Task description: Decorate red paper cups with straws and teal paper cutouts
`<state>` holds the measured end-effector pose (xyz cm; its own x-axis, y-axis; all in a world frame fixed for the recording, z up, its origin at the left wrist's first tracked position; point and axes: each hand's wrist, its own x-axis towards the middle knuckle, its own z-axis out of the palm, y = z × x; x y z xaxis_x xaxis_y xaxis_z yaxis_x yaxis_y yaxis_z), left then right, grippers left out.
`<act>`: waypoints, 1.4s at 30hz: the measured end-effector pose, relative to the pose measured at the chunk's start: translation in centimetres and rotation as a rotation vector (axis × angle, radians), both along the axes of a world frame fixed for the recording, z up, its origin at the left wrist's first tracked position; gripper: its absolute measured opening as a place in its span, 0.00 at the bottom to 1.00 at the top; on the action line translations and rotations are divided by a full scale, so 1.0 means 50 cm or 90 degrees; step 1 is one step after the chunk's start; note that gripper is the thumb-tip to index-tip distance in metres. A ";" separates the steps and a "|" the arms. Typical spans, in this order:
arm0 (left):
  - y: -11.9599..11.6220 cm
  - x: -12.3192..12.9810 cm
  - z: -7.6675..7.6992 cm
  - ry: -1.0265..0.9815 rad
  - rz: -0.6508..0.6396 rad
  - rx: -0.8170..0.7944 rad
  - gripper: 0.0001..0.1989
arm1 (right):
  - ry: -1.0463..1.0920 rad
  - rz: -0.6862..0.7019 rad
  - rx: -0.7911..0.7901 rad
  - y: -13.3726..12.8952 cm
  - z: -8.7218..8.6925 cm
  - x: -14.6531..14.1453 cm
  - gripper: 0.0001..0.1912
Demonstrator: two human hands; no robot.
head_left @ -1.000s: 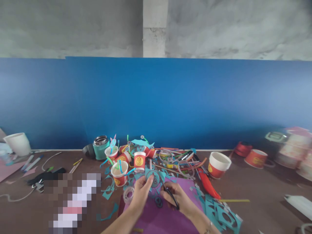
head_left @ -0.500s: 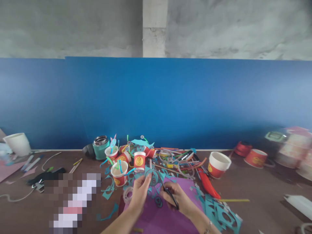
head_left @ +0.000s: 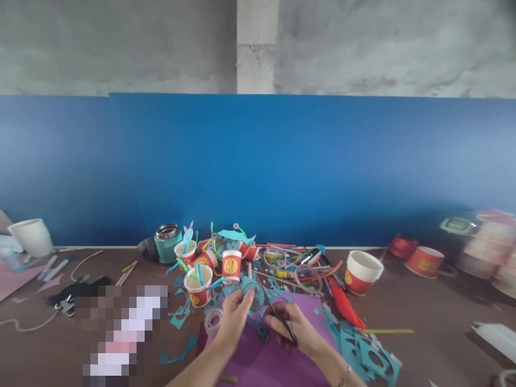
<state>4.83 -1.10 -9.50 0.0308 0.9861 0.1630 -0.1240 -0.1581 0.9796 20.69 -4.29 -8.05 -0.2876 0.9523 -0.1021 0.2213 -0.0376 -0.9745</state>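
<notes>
My left hand (head_left: 237,314) pinches a round teal paper piece (head_left: 253,297) with dark markings drawn on it. Black-handled scissors (head_left: 287,327) are gripped in my right hand (head_left: 297,328), their blades pointing up and left beside the paper's right edge. Whether the blades touch the paper I cannot tell. Both hands are over a purple sheet (head_left: 282,363) on the table. A small dark-outlined round piece (head_left: 263,333) lies on that sheet between my hands, and a clear tape roll (head_left: 213,321) sits left of my left hand.
Red and white paper cups (head_left: 231,267) and a teal flask (head_left: 168,247) stand behind the hands. Teal paper offcuts (head_left: 373,352) lie at the right, near a red pouch-like thing (head_left: 344,306). A larger cup (head_left: 363,273) stands farther right. A blue partition (head_left: 258,172) rises behind the table.
The round paper piece in my left hand has shifted and turned slightly to the right. The scissors and my right hand are nearly where they were.
</notes>
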 end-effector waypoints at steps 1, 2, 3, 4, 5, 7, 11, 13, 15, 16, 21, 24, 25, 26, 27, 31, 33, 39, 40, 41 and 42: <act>0.000 0.000 0.000 -0.001 -0.002 -0.002 0.26 | -0.004 0.002 0.006 -0.001 0.003 0.000 0.20; 0.000 0.000 0.000 -0.002 0.000 -0.004 0.26 | -0.008 0.003 0.010 -0.002 0.005 0.000 0.20; -0.001 0.000 -0.001 -0.004 0.004 -0.005 0.26 | -0.012 0.004 0.013 -0.002 0.007 -0.001 0.19; -0.001 -0.001 -0.001 -0.006 0.011 -0.006 0.25 | -0.015 0.004 0.014 -0.003 0.007 0.000 0.19; 0.000 -0.001 -0.001 -0.009 0.019 -0.007 0.25 | -0.017 0.003 0.014 -0.003 0.007 0.000 0.19; 0.000 -0.001 0.000 -0.015 0.034 -0.011 0.25 | -0.022 0.003 0.011 -0.002 0.005 0.001 0.17; 0.001 -0.002 0.004 -0.015 0.046 -0.021 0.26 | -0.050 0.007 0.014 0.000 0.002 0.004 0.15; 0.001 -0.002 0.006 -0.019 0.043 -0.022 0.27 | -0.060 0.006 0.012 0.000 0.001 0.004 0.15; 0.001 -0.002 0.006 -0.024 0.038 -0.017 0.27 | -0.062 0.007 0.009 -0.001 0.000 0.005 0.15; 0.001 -0.002 0.007 -0.024 0.038 -0.014 0.26 | -0.064 0.008 0.011 0.000 -0.002 0.006 0.15; -0.004 0.002 0.013 -0.040 0.045 -0.035 0.27 | -0.061 0.016 0.020 0.005 -0.017 0.009 0.18; -0.009 0.007 0.015 -0.059 -0.013 -0.073 0.26 | -0.045 0.014 0.018 0.006 -0.020 0.009 0.20; -0.009 0.007 0.015 -0.062 -0.033 -0.073 0.26 | -0.039 0.013 0.018 0.006 -0.020 0.008 0.20; -0.010 0.007 0.014 -0.063 -0.048 -0.067 0.25 | -0.035 0.012 0.014 0.005 -0.019 0.008 0.20; -0.010 0.007 0.014 -0.065 -0.059 -0.058 0.25 | -0.033 0.011 0.010 0.005 -0.018 0.007 0.20; -0.008 0.004 0.013 -0.067 -0.082 -0.039 0.23 | -0.021 0.012 0.004 0.002 -0.013 0.003 0.19; -0.008 0.004 0.014 -0.067 -0.090 -0.038 0.22 | -0.003 0.017 0.005 0.001 -0.010 0.002 0.19; -0.011 0.004 0.012 -0.077 -0.106 -0.049 0.20 | 0.010 0.016 0.023 -0.003 0.001 -0.001 0.17; -0.010 0.004 0.011 -0.078 -0.108 -0.048 0.20 | 0.002 0.016 0.028 -0.003 0.002 -0.001 0.17; -0.010 0.004 0.010 -0.079 -0.108 -0.048 0.21 | -0.010 0.017 0.033 -0.003 0.003 -0.001 0.17; -0.009 0.004 0.009 -0.083 -0.107 -0.048 0.21 | -0.021 0.018 0.037 -0.003 0.004 -0.001 0.17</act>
